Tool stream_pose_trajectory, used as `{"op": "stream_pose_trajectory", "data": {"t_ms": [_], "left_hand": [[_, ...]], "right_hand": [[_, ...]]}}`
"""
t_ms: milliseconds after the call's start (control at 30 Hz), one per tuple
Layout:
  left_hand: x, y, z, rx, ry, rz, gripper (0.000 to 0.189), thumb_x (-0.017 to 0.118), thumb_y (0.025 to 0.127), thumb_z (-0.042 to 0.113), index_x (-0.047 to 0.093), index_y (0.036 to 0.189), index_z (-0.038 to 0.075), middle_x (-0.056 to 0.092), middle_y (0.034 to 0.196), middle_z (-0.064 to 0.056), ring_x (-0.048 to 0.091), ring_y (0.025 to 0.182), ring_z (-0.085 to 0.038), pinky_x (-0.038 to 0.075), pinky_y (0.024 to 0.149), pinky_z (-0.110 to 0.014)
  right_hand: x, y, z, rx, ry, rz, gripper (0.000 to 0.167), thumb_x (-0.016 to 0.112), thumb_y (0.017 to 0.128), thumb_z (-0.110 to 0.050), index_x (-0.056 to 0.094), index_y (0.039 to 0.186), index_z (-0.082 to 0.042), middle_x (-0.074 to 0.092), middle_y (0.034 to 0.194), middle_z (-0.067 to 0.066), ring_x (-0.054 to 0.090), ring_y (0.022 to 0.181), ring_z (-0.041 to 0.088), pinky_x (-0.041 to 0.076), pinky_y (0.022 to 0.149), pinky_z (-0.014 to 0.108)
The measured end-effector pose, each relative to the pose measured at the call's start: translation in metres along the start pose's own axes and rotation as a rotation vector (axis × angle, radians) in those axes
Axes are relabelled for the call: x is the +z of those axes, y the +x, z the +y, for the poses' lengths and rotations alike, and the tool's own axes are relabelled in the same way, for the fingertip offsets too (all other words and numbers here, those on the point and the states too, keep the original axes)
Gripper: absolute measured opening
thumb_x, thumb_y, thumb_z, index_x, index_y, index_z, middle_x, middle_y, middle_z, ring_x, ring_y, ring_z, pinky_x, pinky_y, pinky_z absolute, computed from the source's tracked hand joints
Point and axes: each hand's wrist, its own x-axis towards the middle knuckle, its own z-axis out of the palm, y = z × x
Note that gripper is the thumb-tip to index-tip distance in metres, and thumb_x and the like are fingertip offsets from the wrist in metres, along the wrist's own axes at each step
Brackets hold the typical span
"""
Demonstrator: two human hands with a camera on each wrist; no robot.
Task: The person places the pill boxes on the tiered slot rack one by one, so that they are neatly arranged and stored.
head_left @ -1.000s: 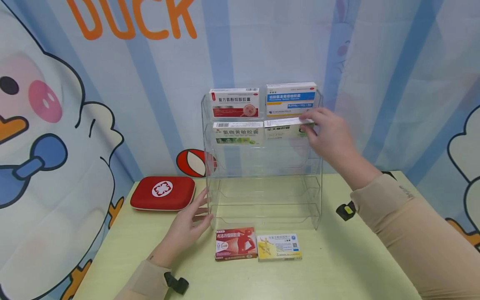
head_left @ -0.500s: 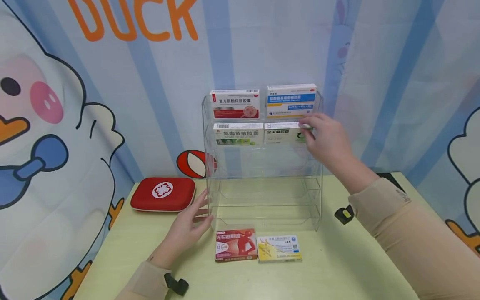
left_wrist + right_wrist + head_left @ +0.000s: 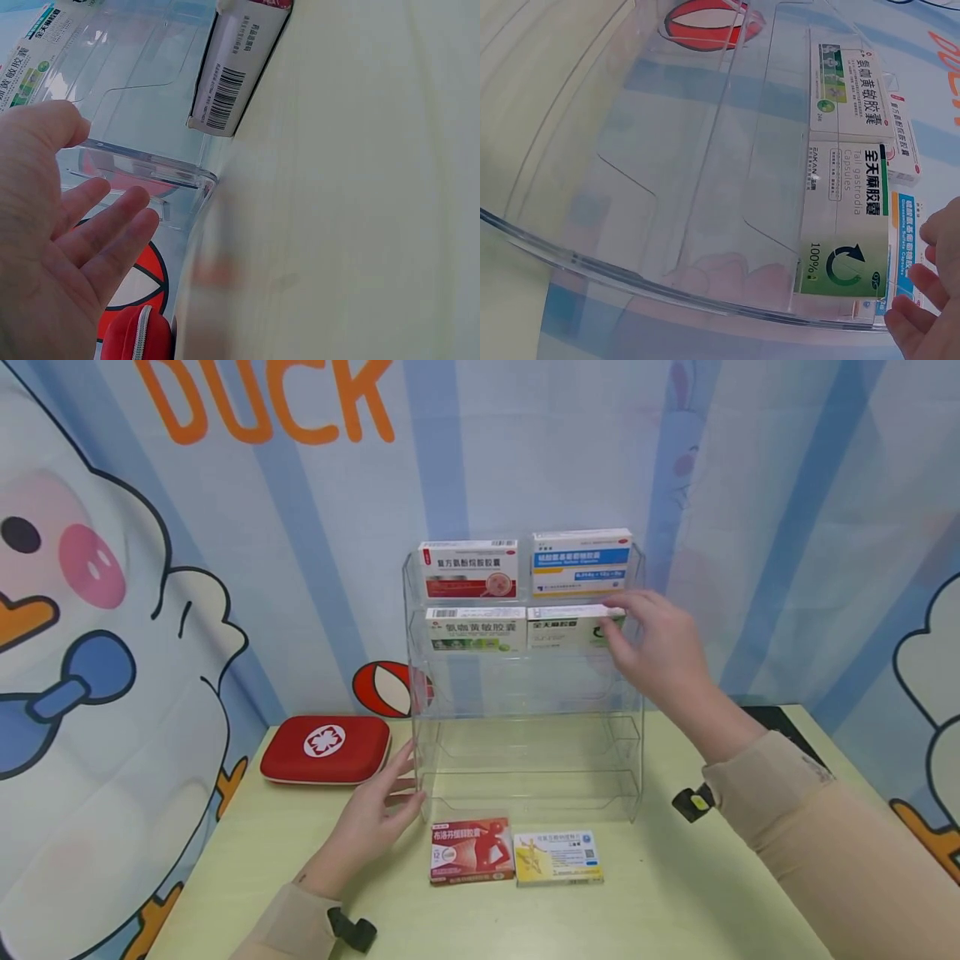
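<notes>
A clear tiered rack stands on the table. On its second tier, the white-and-green medicine box lies to the right of another white-and-green box. My right hand is at the right end of that right-hand box; in the right wrist view its fingers stand apart from the box face, with nothing between them. My left hand has its loosely spread fingers at the rack's lower left side. The left wrist view shows the thumb and fingers on either side of the rack's edge.
The top tier holds a red-and-white box and a blue-and-white box. A red box and a yellow-and-white box lie before the rack. A red zip case sits left; a dark flat object lies back right.
The right white-and-green box has settled back from a forward tilt into its tier. My right fingers have loosened from its corner. My left hand stays at the rack's side.
</notes>
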Motion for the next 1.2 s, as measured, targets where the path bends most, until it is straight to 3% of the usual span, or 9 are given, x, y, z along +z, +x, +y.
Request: {"op": "stream_pose_trajectory", "data": {"t_ms": [167, 433, 833, 1200], "left_hand": [[0.0, 0.0, -0.001, -0.004, -0.001, 0.0, 0.091, 0.077, 0.104, 0.018, 0.025, 0.175, 0.041, 0.061, 0.163, -0.012, 0.073, 0.134, -0.037, 0.066, 0.104, -0.053], [0.0, 0.0, -0.001, 0.003, -0.003, 0.0, 0.09, 0.076, 0.104, 0.016, 0.026, 0.176, 0.036, 0.06, 0.163, -0.015, 0.073, 0.134, -0.036, 0.064, 0.107, -0.054], [0.0, 0.0, 0.001, -0.03, 0.004, -0.006, 0.091, 0.076, 0.104, 0.018, 0.024, 0.176, 0.04, 0.059, 0.165, -0.014, 0.072, 0.136, -0.036, 0.065, 0.107, -0.052], [-0.001, -0.001, 0.003, -0.03, 0.003, -0.011, 0.091, 0.076, 0.105, 0.018, 0.024, 0.176, 0.041, 0.059, 0.164, -0.012, 0.072, 0.136, -0.036, 0.066, 0.105, -0.049]], "right_hand": [[0.003, -0.015, 0.003, -0.085, 0.042, 0.042, 0.032, 0.075, 0.104, -0.017, 0.075, 0.132, 0.0, 0.078, 0.129, 0.019, 0.074, 0.118, 0.04, 0.061, 0.103, 0.059], [0.014, -0.054, 0.006, -0.149, 0.129, -0.049, 0.038, 0.079, 0.101, -0.014, 0.071, 0.136, 0.0, 0.077, 0.129, 0.017, 0.076, 0.112, 0.035, 0.068, 0.093, 0.054], [0.029, -0.126, 0.005, -0.08, 0.122, -0.221, 0.049, 0.082, 0.1, -0.017, 0.067, 0.145, -0.005, 0.077, 0.132, 0.013, 0.076, 0.114, 0.029, 0.069, 0.091, 0.05], [0.038, -0.174, 0.004, 0.004, 0.151, -0.432, 0.055, 0.085, 0.098, -0.025, 0.066, 0.148, -0.011, 0.077, 0.128, 0.004, 0.076, 0.104, 0.019, 0.069, 0.085, 0.035]]}}
